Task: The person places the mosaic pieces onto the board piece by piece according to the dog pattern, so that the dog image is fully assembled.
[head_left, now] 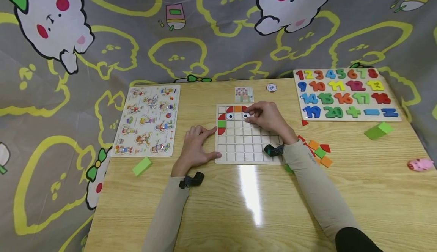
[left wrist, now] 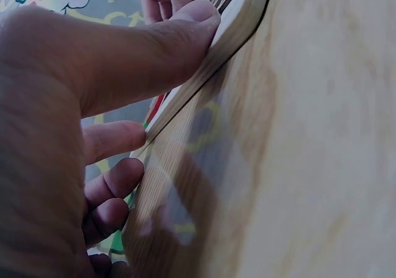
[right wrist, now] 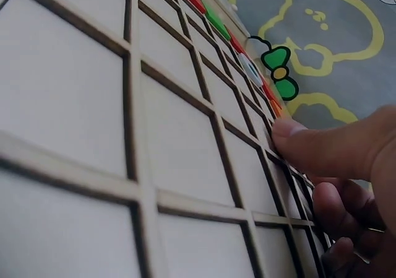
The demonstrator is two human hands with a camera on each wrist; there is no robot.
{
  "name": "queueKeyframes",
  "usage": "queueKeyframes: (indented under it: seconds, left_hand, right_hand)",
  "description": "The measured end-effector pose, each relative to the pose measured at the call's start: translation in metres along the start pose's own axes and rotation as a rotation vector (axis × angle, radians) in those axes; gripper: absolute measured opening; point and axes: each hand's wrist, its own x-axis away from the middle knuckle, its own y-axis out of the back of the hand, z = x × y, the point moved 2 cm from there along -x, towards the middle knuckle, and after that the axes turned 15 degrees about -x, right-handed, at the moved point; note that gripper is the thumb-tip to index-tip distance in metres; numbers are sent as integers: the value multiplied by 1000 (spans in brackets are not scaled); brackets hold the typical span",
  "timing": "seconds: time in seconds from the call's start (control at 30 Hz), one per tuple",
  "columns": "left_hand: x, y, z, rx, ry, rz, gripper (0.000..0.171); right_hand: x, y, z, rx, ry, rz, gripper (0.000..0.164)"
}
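Note:
A white square grid board (head_left: 235, 148) lies on the table. My left hand (head_left: 195, 145) touches its left side, thumb at the near corner and index finger farther up; in the left wrist view the thumb (left wrist: 179, 49) rests along the wooden edge. My right hand (head_left: 268, 118) pinches an eye tile (head_left: 245, 115) between thumb and index finger at a cell in the second row. Another eye tile (head_left: 230, 116) sits to its left. Red rounded pieces, a green square (head_left: 222, 123) and an orange square (head_left: 237, 109) fill cells along the top and left. In the right wrist view my fingers hide the tile.
A picture card (head_left: 244, 94) and a poker chip (head_left: 271, 88) lie behind the board. Loose coloured tiles (head_left: 321, 152) are scattered by the right forearm. A number puzzle (head_left: 348, 92), a figure puzzle (head_left: 146, 121), green blocks (head_left: 142, 166) and a pink pig (head_left: 420, 164) stand farther out.

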Motion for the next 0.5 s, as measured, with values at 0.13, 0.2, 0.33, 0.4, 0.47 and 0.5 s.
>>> queueKeyframes:
  seconds: [0.13, 0.2, 0.33, 0.4, 0.47, 0.5]
  left_hand:
    - [0, 0, 0, 1, 5, 7, 92]
    - [0, 0, 0, 2, 5, 10, 92]
    - [0, 0, 0, 0, 6, 9, 92]
    - [0, 0, 0, -3, 5, 8, 92]
    - [0, 0, 0, -3, 5, 8, 92]
    - [0, 0, 0, -3, 5, 9, 93]
  right_hand:
    - [0, 0, 1, 15, 16, 19, 20]
    - [-1, 0, 1, 25, 16, 35, 20]
    - [-2, 0, 1, 36, 0, 62, 20]
    - [-2, 0, 0, 38, -1, 73, 21]
    - [-1, 2, 1, 19, 10, 75, 24]
    - [1, 4, 2, 1, 16, 69, 25]
